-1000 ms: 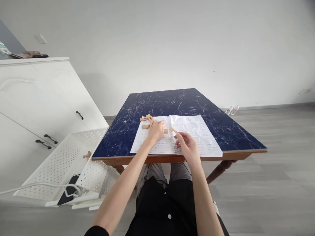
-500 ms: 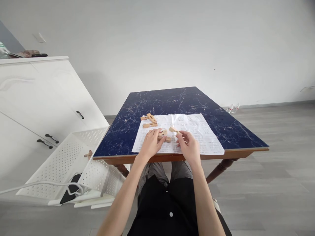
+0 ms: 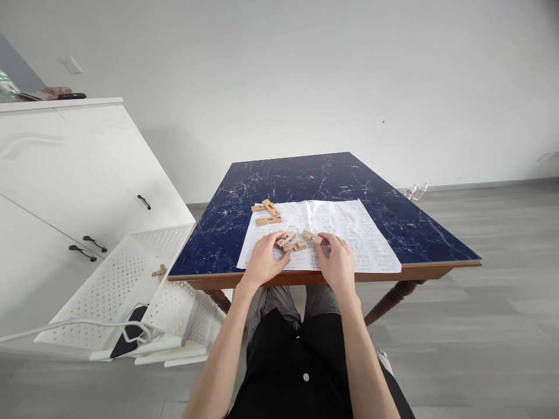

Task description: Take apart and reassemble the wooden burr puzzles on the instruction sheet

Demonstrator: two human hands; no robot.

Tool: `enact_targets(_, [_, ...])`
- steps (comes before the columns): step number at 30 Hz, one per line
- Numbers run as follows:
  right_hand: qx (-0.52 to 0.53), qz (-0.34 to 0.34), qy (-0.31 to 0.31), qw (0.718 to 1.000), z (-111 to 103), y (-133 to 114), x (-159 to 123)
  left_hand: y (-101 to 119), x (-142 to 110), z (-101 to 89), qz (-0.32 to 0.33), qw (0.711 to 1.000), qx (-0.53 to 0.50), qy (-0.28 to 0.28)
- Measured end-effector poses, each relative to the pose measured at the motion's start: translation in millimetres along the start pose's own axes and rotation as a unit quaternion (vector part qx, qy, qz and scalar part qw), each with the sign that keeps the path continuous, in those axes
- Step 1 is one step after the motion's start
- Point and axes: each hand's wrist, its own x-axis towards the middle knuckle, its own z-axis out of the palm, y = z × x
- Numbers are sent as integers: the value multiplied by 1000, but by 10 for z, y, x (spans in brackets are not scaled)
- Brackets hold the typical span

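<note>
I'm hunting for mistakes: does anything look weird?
Maybe the printed paper with wooden blocks on it: it's wrinkled instead of flat. Two clear bottles by the wall also look odd, being on the floor.

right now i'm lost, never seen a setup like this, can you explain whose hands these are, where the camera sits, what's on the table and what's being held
There is no machine here: these are a person's own bare hands. The camera is worn on that person's head, looking forward and down. In front is a dark blue, marble-patterned table bearing a creased white printed paper sheet. The right hand holds a small, pale wooden notched block between thumb and fingers. The left hand is curled around two similar wooden pieces; whether it grips them is hard to tell. Three more light-brown wooden blocks lie clustered near the sheet's far left corner.
</note>
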Motion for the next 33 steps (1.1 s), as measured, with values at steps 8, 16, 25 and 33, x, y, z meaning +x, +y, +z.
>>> enact_targets(8, [-8, -43, 1, 999, 0, -20, 1, 11, -2, 35, -3, 1000, -8, 7])
enact_targets(16, [55, -123, -61, 989, -7, -110, 32, 76, 18, 10, -34, 999, -29, 9])
enact_targets(25, [33, -130, -86, 987, 24, -77, 21, 205, -57, -99, -50, 998, -39, -17])
enact_targets(33, [101, -127, -87, 983, -93, -273, 14, 181, -90, -50, -46, 997, -36, 40])
